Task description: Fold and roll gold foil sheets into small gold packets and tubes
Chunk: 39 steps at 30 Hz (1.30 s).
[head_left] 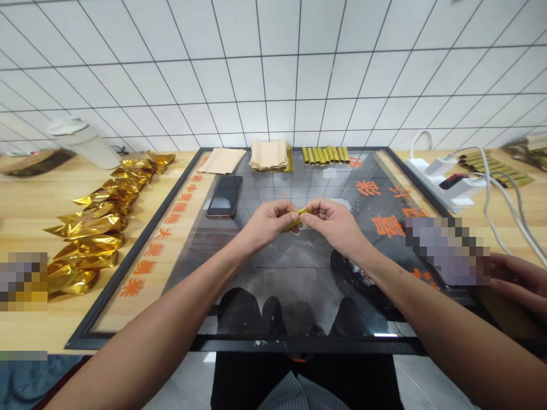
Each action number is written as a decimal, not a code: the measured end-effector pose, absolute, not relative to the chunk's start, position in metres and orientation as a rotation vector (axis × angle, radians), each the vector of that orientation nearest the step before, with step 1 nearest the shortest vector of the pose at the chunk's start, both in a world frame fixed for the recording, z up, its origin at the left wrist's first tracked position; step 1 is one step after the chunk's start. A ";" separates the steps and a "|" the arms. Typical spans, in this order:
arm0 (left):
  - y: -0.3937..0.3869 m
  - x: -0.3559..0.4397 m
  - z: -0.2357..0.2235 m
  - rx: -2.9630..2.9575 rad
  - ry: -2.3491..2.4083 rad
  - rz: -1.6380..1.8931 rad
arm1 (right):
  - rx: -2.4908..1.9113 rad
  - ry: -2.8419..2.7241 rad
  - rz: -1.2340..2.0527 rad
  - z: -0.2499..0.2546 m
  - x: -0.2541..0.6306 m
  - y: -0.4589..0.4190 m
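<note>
Over the middle of a glass panel (pixel 273 250) in a black frame, my two hands pinch one small rolled gold paper tube (pixel 303 211) between thumbs and fingers. My left hand (pixel 273 221) grips its left end, and my right hand (pixel 327 219) closes on the right end. At the back of the panel lies a row of similar gold rolls (pixel 325 155). Beside that row sits a stack of beige and gold paper sheets (pixel 269 155). A flatter beige paper pile (pixel 223 160) lies further left.
A dark phone (pixel 224 196) rests left of my hands. Crumpled gold foil packets (pixel 92 222) line the left table, with a translucent cup (pixel 83 139) behind. At right are a white power strip (pixel 444 185) with cables, more gold rolls (pixel 496 166), and another person's hand (pixel 519 282) near a blurred phone.
</note>
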<state>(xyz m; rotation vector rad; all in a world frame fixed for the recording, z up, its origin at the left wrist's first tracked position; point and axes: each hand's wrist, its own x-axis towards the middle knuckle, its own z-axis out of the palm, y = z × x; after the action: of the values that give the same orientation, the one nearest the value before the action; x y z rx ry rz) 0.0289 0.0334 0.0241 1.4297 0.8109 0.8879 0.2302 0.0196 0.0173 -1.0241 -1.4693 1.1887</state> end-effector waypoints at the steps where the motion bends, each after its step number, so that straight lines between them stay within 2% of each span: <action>1: 0.034 0.029 0.024 1.434 0.808 0.883 | -1.037 -1.473 1.184 0.017 0.231 0.019; 24: 0.033 0.030 0.025 1.484 0.844 0.907 | -1.184 -1.634 1.028 0.020 0.233 0.016; 39: 0.032 0.030 0.027 1.621 0.901 0.903 | -1.092 -1.597 1.085 0.019 0.229 0.015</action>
<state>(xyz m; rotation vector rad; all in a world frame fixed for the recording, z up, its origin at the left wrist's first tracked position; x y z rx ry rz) 0.0296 0.0318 0.0272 1.6208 0.9006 0.9027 0.2286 0.0155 0.0191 -1.0924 -1.5971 1.0846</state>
